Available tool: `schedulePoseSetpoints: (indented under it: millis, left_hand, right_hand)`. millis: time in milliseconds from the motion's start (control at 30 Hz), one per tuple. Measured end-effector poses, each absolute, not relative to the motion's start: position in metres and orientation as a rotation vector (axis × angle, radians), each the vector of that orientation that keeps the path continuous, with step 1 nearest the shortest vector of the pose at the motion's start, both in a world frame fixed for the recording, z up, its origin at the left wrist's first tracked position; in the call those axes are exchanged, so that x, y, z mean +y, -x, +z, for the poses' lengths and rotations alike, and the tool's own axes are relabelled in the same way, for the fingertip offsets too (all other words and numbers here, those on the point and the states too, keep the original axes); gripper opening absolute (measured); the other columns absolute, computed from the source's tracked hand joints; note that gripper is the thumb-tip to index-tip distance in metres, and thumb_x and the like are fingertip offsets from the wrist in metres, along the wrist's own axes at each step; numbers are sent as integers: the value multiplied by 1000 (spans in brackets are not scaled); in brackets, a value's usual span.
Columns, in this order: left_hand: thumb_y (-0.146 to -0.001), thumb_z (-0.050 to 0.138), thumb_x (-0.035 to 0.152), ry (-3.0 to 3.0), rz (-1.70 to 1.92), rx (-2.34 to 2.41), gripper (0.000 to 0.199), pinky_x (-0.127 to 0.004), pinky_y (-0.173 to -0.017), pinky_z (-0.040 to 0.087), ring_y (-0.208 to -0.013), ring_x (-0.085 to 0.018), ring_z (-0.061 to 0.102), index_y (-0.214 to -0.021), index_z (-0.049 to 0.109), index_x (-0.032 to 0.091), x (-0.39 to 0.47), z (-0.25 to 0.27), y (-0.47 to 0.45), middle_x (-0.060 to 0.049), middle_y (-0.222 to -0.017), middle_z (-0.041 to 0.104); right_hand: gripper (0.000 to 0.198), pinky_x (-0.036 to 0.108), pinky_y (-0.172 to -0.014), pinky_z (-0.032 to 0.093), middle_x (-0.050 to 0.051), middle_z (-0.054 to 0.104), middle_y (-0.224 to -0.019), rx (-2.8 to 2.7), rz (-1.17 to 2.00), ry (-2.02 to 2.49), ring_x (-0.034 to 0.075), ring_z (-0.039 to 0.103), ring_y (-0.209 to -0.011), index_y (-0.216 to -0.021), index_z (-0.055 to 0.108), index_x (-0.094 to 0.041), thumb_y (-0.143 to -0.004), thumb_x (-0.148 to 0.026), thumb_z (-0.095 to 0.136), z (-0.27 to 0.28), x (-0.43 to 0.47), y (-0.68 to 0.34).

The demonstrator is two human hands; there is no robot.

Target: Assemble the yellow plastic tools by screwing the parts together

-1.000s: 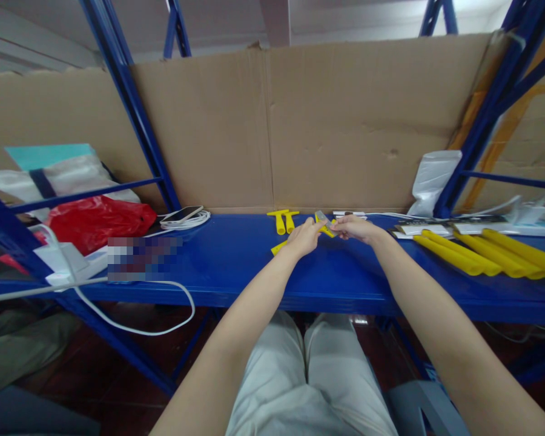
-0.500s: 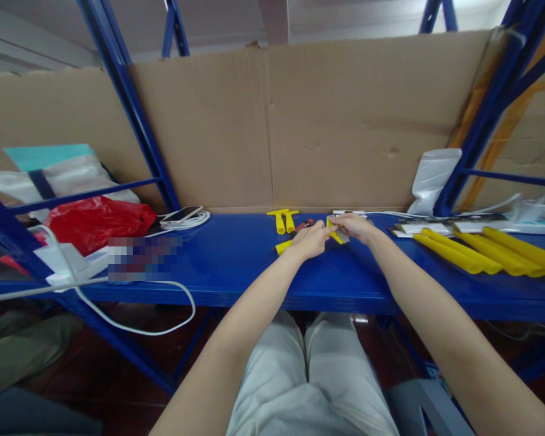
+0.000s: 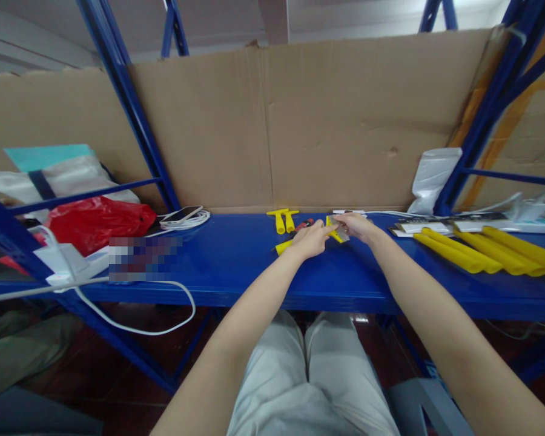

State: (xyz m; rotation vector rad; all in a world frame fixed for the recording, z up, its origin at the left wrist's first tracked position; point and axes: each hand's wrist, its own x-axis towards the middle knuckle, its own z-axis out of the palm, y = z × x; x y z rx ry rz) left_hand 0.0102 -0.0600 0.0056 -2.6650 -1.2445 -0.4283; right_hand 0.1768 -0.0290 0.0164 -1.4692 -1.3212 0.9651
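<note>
Tabletop [image 3: 236, 260]: blue, lies beneath both hands.
Left hand [image 3: 309, 242]: one finger touches the yellow-and-metal piece [image 3: 338, 232]; the others' grip is unclear.
Right hand [image 3: 358, 226]: fingers grip that piece, mid-scene.
Yellow T-shaped handles [image 3: 280, 223]: far, left.

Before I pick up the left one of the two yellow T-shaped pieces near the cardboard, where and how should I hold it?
I would grip the left piece by its stem, coming from your left: the stem points toward you and is uncovered, while the right piece lies close on its other side, seemingly leaving little room there.
</note>
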Motion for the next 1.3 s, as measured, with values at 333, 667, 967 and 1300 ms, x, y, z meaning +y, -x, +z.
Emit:
schedulePoseSetpoints:
  millis: [333, 667, 967, 1300]
  left_hand:
    - [-93, 43, 28, 2704, -544, -1401, 46, -29, -84, 45, -101, -19, 59, -138, 43, 35, -53, 5, -8, -5, -118, 52]
    - [-93, 44, 29, 2716, -571, -1407, 45, -29, -87, 45, -104, -19, 58, -137, 44, 36, -51, 3, -8, -4, -119, 52]
    - [-93, 42, 29, 2702, -556, -1415, 43, -29, -87, 46, -105, -19, 58, -135, 46, 34, -51, 4, -7, -4, -122, 52]
    - [-92, 44, 29, 2694, -551, -1401, 44, -31, -86, 46, -108, -21, 57, -136, 43, 34, -49, 2, -7, -5, -125, 51]
  right_hand:
    - [37, 41, -95, 40, 14, 57, -128, -1681, -11, 2171, 30, 48, -122, -113, 68, -20, -85, -38, 53, 3, -19, -213]
    - [43, 53, -103, 30, 19, 50, -133, -1968, -143, 2248, 34, 36, -130, -114, 67, -14, -92, -37, 38, -3, -22, -189]
    - [35, 52, -99, 35, 18, 56, -125, -2006, -118, 2220, 33, 40, -126, -109, 67, -17, -89, -34, 43, -4, -18, -194]
    - [37, 45, -97, 38, 27, 60, -117, -2027, -192, 2231, 32, 49, -121, -115, 63, -5, -83, -11, 45, 2, -23, -197]
